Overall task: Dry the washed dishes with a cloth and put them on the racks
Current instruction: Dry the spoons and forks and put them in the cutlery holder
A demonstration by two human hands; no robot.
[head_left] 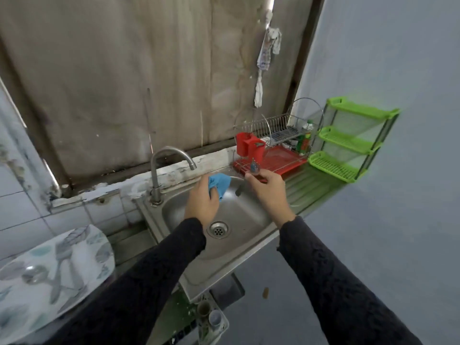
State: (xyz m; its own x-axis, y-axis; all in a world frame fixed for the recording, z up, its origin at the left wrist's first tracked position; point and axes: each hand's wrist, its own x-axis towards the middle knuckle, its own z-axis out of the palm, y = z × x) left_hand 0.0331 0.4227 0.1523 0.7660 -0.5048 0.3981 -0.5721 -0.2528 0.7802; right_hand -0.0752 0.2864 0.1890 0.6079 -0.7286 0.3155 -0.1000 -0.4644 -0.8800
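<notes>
Over the sink [245, 221], the left hand [201, 202] has its fingers curled round a blue cloth [220, 184]. The right hand [267, 192] pinches a small shiny utensil [254, 168], too blurred to name, just in front of the red rack [281, 158]. A green shelf [348, 140] stands beside the rack.

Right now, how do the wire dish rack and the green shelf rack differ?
The wire dish rack is shiny metal over a red tray; the green shelf rack is plastic. The wire dish rack carries a red holder; the green shelf rack has three stacked slotted trays. Both stand right of the sink.
</notes>
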